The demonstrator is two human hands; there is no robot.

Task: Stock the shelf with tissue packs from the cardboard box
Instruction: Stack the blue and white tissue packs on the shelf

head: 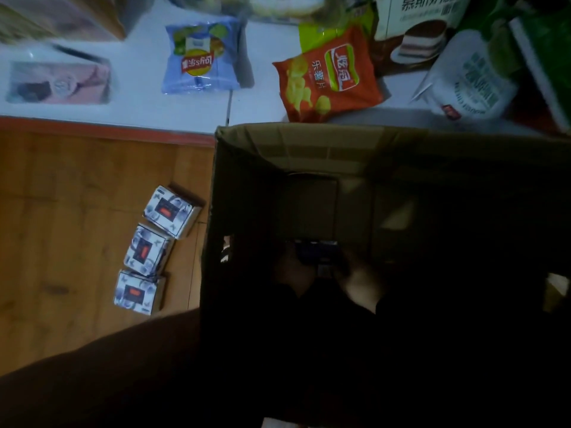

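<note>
A dark sleeve (129,375) fills the lower left of the frame, nearest the camera, and leads into the open cardboard box (309,149), which takes up the centre and right. Deep in the box's shadow, the left hand (293,273) and right hand (360,281) sit on either side of a dark tissue pack (316,250) at lower centre. Both touch it, but the gloom hides the fingers, so I cannot tell whether either grip is clamped on the pack or loose.

Left of the box, three white patterned tissue packs (145,251) lie in a row on the wooden floor (61,227), each touching the next.

Across the top of the frame, a white shelf (139,112) with a red edge carries a blue chips bag (200,55), an orange chips bag (327,77), a cake carton (417,23) and a white tub (472,75) at upper right.
</note>
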